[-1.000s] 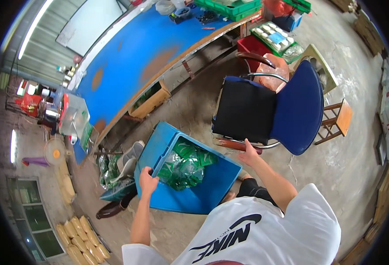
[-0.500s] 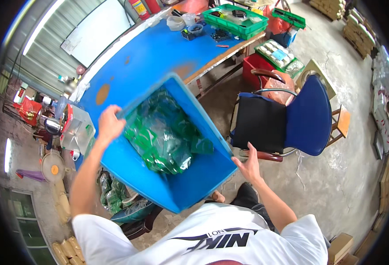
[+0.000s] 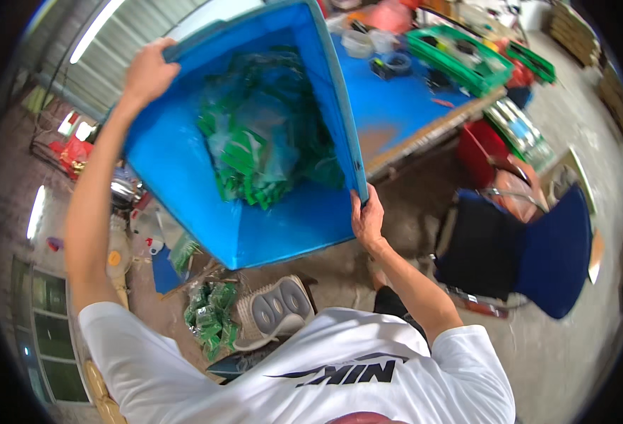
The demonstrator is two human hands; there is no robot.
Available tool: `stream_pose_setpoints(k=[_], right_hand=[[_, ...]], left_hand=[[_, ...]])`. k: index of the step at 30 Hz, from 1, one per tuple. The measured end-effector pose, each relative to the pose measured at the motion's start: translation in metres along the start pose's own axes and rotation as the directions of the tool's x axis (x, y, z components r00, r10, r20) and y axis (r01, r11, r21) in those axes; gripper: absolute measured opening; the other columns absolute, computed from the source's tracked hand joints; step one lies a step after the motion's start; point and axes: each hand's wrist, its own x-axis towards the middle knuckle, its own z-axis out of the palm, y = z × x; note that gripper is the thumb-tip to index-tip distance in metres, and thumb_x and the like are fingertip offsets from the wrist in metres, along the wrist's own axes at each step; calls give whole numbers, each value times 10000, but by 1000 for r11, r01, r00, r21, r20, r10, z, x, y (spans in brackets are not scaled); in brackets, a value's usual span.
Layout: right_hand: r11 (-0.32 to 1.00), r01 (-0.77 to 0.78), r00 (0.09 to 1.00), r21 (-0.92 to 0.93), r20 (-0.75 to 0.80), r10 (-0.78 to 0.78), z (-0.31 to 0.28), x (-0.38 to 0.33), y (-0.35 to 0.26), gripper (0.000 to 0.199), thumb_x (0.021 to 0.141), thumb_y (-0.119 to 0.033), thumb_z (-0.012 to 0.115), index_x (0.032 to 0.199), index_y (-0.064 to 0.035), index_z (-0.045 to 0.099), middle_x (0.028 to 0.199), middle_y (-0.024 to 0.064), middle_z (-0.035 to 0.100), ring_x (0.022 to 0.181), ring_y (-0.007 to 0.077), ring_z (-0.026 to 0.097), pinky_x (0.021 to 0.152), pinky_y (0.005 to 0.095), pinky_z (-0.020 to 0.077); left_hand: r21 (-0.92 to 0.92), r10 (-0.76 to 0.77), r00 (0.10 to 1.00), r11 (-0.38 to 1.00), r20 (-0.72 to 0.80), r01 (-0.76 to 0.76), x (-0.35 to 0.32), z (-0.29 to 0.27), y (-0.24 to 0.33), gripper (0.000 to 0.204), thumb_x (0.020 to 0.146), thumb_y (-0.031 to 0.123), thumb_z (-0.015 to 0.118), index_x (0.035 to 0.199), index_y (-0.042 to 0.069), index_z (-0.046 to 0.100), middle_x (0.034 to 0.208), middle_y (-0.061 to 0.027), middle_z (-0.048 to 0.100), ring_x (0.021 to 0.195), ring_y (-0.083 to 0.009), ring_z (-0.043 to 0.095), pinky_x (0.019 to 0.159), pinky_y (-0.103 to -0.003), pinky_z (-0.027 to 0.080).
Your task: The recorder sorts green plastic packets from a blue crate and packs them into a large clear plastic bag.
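Observation:
I hold a big blue plastic bin [image 3: 184, 184] up in front of me, tilted with its open side toward me. My left hand [image 3: 145, 71] grips its far upper rim with the arm stretched out. On the bin's right edge, lower down, my right hand [image 3: 368, 218] is clamped. Inside the bin lies a heap of clear bags of green parts [image 3: 262, 148], bunched toward the middle. The bin hides much of the blue table [image 3: 389, 106] behind it.
A blue and black chair [image 3: 530, 247] stands at the right. Green trays [image 3: 467, 56] and small containers sit on the blue table. More green bags [image 3: 209, 314] and a grey shoe [image 3: 272, 311] lie on the concrete floor below. A red bucket [image 3: 481, 145] is under the table.
The bin has come up from the floor to chest height and higher, tipping toward me. Both hands kept their hold on its rim and the bags slid inside it.

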Motion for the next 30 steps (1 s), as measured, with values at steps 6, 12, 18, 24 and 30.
stream_pose_setpoints(k=[6,12,18,24,30], right_hand=[[970,-197,890,-144,388,238,141,109,29,528,880,-481,665,1177,-50,588,968,247,693,945,427,671,816,518,508],[869,-76,907,-489,329,264,269,187,109,372,894,-334,625,1166,-91,547,942,279,683,908,502,636,788,568,512],[859,29,873,-512,432,228,364,231,133,383,897,-302,603,1208,-82,566,974,266,688,933,489,638,812,545,510],[862,73,889,-502,425,173,427,284,165,389,889,-308,614,1180,-51,601,994,274,678,971,475,639,839,529,501],[912,180,913,-369,408,-15,479,318,163,335,900,-296,614,1058,-2,634,998,255,686,982,491,623,842,507,494]], left_hand=[[112,-307,952,946,14,303,-13,139,-85,357,694,43,617,1033,126,691,1063,-158,683,1038,-372,637,914,-463,501],[58,-257,861,948,-438,313,-69,196,-140,409,800,36,678,1191,27,559,1096,-179,609,1027,-363,602,928,-462,473],[-624,-676,131,-565,725,540,-263,391,-67,505,929,215,711,1298,-32,468,1076,-102,630,977,-172,616,831,-312,507],[-657,-769,-230,-632,596,411,-218,521,-87,751,940,331,687,1452,-38,279,1411,-203,392,1263,-286,469,1043,-385,397],[-481,-800,-361,-584,480,654,-248,586,-153,890,827,296,797,1460,-42,271,1434,-243,359,1336,-374,369,1096,-441,361]])
